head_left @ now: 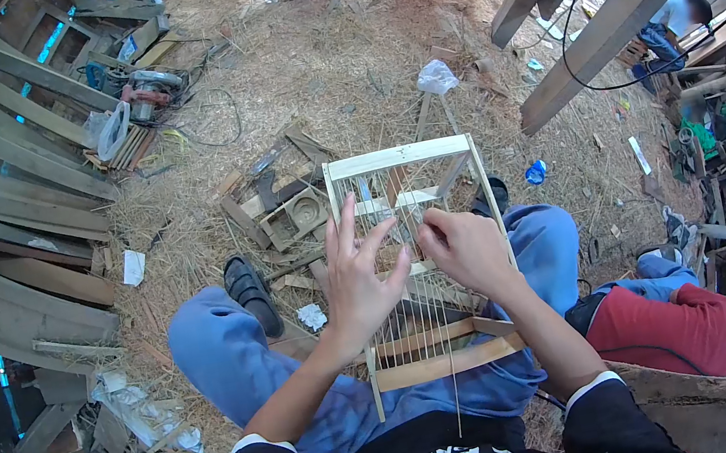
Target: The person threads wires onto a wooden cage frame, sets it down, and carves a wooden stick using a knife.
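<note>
A light wooden frame strung with several thin lengthwise strands rests between my knees, its curved lower bar near my lap. Over the left side of the strands is my left hand, fingers spread and nothing visible in it. My right hand is over the right side, its fingers curled with thumb and forefinger together at the strands; what they pinch is too small to make out. One loose strand hangs past the lower bar towards my shirt.
Wood pieces lie on the straw-strewn ground ahead of the frame. A power saw sits at the upper left. A person in red is close at my right; another person is farther back. A wooden post slants at the upper right.
</note>
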The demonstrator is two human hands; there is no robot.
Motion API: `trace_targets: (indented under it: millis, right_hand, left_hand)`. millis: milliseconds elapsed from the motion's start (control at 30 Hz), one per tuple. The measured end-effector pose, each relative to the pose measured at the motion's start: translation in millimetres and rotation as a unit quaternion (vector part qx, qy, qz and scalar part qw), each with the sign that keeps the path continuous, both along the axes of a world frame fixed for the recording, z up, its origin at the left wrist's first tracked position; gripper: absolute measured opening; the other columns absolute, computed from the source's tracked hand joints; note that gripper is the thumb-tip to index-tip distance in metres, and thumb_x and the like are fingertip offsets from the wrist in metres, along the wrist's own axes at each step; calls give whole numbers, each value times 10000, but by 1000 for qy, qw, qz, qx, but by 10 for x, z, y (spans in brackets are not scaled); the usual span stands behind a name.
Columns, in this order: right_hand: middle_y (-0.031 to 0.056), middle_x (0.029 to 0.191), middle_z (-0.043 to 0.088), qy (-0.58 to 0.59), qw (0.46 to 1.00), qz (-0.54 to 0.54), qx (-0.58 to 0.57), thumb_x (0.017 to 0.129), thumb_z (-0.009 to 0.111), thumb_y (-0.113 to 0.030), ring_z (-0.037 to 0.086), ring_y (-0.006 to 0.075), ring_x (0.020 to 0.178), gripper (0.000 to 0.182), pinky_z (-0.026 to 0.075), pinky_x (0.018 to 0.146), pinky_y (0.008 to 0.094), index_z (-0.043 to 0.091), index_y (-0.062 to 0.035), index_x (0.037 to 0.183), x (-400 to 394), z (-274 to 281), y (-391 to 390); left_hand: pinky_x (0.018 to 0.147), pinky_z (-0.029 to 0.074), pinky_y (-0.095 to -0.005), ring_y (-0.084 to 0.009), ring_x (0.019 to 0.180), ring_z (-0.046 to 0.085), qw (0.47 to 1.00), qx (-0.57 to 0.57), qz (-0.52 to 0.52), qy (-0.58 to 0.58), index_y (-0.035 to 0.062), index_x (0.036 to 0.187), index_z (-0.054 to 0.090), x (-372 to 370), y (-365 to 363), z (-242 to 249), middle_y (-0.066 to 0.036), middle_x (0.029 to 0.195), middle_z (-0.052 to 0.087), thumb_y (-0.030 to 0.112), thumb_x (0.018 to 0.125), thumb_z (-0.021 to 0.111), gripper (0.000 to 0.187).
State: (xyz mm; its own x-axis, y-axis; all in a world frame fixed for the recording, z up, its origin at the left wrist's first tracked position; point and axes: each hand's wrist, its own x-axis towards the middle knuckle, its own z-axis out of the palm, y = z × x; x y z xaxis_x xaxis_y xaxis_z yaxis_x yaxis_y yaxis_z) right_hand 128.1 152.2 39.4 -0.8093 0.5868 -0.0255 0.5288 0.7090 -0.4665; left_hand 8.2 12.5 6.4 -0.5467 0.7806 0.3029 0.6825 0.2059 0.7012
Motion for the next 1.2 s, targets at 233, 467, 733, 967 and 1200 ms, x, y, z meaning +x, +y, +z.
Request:
trace_targets:
  millis: [233, 467, 733, 967, 1200]
  right_hand:
    - [167, 696, 650, 32, 999, 28, -2, 955, 561, -283, 654, 374, 668, 237, 487, 605, 492, 639, -69, 885, 24, -33, 28]
    - [173, 652, 622, 4, 999, 42, 2, 961, 562, -282, 631, 381, 625, 267, 463, 579, 487, 641, -52, 851, 90, 64, 6]
    - [170, 633, 606, 34, 998, 46, -18, 937, 628, -267, 622, 349, 579, 245, 450, 537, 444, 680, -48, 840, 314, 190, 55]
    - [111, 634, 655, 79, 995, 18, 53, 916, 660, -290, 677, 301, 607, 203, 510, 575, 409, 696, -91, 901, 70, 400, 172]
    - [64, 604, 645, 191, 975, 56, 102, 884, 701, -236, 668, 244, 574, 129, 500, 565, 385, 685, -110, 903, -207, 501, 87]
  left_hand:
    - [1149, 331, -522, -458, 1395, 376, 1000, -10, 3, -22, 111, 1188, 702, 26, -6, 41, -248, 1550, 359, 230, 808, 776, 406]
    - [1161, 322, -509, -428, 1426, 358, 998, 4, 2, -56, 111, 1215, 692, -22, 16, 26, -242, 1569, 331, 212, 818, 763, 416]
    - [1082, 443, -441, -403, 1390, 428, 974, 70, 4, -215, 52, 1550, 287, -31, 6, 12, -299, 1527, 352, 142, 880, 702, 793]
    - [1020, 471, -362, -255, 1238, 565, 909, 133, -8, -396, 53, 1597, 31, -100, -38, 109, -253, 1399, 512, 209, 950, 677, 927]
    - [821, 454, -258, -102, 918, 512, 937, 149, 26, -315, 16, 1572, 206, -287, -53, 171, -36, 1041, 517, 194, 1013, 598, 705]
